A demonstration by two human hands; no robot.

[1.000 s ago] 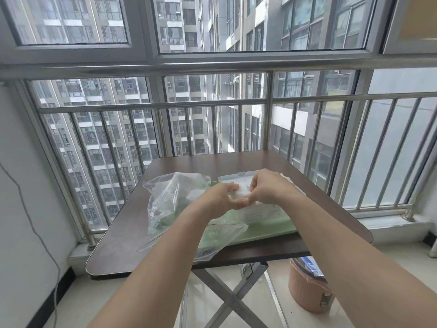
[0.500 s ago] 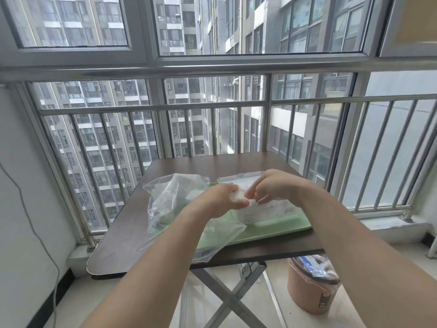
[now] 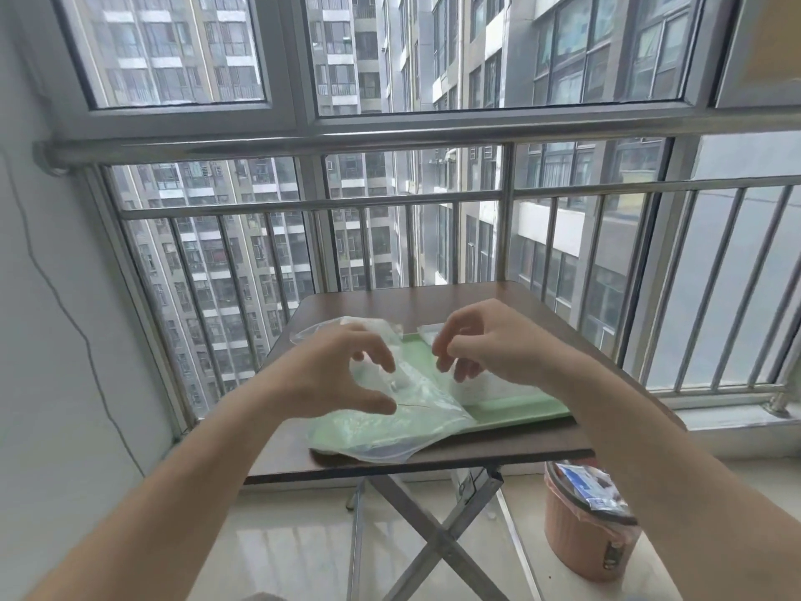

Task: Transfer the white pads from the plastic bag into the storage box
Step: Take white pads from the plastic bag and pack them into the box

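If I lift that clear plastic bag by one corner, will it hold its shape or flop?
Likely floppy: the plastic bag lies crumpled and drapes over the green tray. Probably light, thin enough to see through. It lies near the table edge, so a push might slide it off.

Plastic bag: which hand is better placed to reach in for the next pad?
Left, probably. The left hand hovers directly over the plastic bag, fingers loosely curled and holding nothing. The right hand is also free but hangs over the storage box, beside the bag.
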